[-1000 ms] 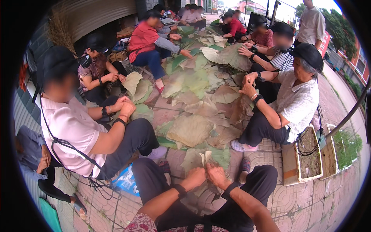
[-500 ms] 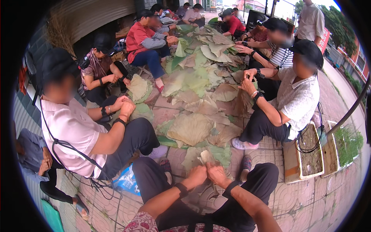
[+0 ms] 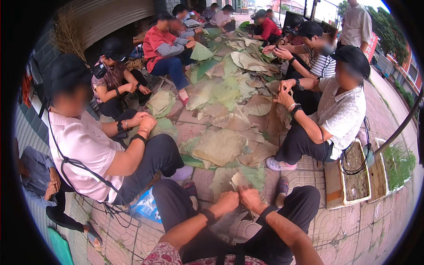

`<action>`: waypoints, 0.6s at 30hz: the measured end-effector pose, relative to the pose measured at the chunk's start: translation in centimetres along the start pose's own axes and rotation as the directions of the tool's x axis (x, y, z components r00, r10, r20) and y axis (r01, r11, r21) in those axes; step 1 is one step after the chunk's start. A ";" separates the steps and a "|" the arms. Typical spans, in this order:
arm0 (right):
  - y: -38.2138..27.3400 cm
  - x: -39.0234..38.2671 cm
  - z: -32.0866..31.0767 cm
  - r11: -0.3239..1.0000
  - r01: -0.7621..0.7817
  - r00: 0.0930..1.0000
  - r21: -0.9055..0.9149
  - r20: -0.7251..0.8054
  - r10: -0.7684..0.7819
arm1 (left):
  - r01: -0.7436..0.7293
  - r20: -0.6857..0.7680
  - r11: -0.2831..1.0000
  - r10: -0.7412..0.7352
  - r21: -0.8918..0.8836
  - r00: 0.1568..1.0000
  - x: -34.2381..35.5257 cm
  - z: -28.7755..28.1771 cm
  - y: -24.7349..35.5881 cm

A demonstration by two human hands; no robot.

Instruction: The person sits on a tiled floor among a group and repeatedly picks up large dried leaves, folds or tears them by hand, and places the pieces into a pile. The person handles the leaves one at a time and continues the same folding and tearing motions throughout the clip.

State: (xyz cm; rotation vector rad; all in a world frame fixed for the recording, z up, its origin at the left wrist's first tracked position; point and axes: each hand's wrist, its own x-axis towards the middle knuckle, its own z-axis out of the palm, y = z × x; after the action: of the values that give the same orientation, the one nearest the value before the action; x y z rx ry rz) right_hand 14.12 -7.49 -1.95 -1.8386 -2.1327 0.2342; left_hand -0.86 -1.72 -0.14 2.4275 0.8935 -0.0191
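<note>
Between my knees, my left hand [image 3: 226,202] and my right hand [image 3: 251,199] are closed close together on a dry, pale tan lotus leaf [image 3: 239,179]. Its upper part sticks up past my knuckles, and crumpled darker parts hang below the right hand. My fingertips are mostly hidden behind the backs of my hands. Just beyond, greenish-grey leaf pieces [image 3: 221,179] lie flat on the paving. Farther out rests a broad, wrinkled brownish leaf [image 3: 219,146] on other leaves.
A long heap of leaves [image 3: 225,90] runs away down the middle, with several people seated along both sides. Close on my left sits a person in a pink shirt [image 3: 88,145]. White planter boxes [image 3: 349,176] stand at right. A blue-and-white bag [image 3: 148,206] lies by my left knee.
My hands have shifted only slightly, and the leaf's raised tip leans a little differently. At far left of the heap, a person in red now holds a green leaf out wider.
</note>
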 end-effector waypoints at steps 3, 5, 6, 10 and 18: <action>0.4 0.1 0.4 0.999 -0.012 1.000 0.033 -0.020 0.013 | 0.088 -0.083 0.996 -0.087 0.014 0.993 -0.2 0.4 0.2; 0.1 0.2 0.2 0.999 -0.005 1.000 0.054 -0.020 0.006 | 0.091 -0.149 0.994 -0.082 0.057 0.986 -0.1 1.1 -0.4; -0.4 0.2 -0.1 0.998 -0.006 1.000 0.056 -0.002 0.006 | 0.095 -0.181 0.992 -0.079 0.079 0.980 0.0 1.4 -0.8; -0.7 0.2 0.3 0.997 -0.048 0.998 0.058 -0.030 0.050 | 0.056 -0.180 0.995 -0.041 0.077 0.983 0.3 1.5 -1.0; -1.2 0.1 0.6 0.996 -0.082 0.989 -0.030 -0.129 0.078 | -0.019 -0.114 1.000 0.022 0.025 0.993 0.3 1.0 -0.8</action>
State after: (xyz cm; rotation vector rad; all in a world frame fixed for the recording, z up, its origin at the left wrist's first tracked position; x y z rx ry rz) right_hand 12.78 -7.58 -2.12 -1.9071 -1.9918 0.0954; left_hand -0.90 -1.56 -1.41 2.4800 0.9234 0.1189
